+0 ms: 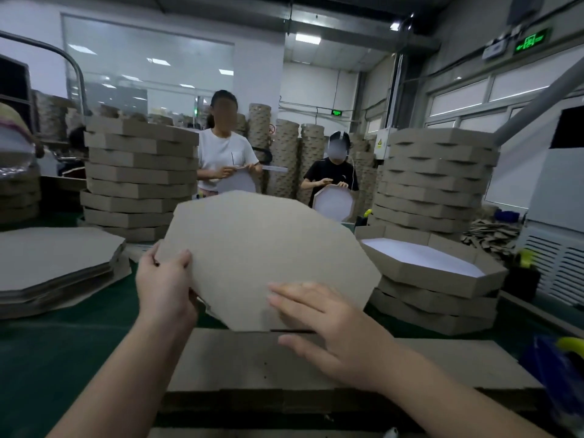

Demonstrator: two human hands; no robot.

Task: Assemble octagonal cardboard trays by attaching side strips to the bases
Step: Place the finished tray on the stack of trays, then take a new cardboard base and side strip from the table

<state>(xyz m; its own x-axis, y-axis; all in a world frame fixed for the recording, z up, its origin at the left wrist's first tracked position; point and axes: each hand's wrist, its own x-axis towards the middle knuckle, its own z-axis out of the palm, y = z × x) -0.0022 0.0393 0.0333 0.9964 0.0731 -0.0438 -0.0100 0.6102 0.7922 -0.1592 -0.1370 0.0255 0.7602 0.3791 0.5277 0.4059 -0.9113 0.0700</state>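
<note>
While on base (262, 248), left hand (164, 286) curled (right (331, 330) flat)

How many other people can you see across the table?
2: a person in a white T-shirt straight ahead, and a person in a black T-shirt farther right. Others may be hidden.

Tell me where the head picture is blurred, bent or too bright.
Head view: the right hand is slightly smeared by motion; the left hand gripping the octagonal base is sharper; the wide lens bends lines near the edges; the ceiling lights glare.
</note>
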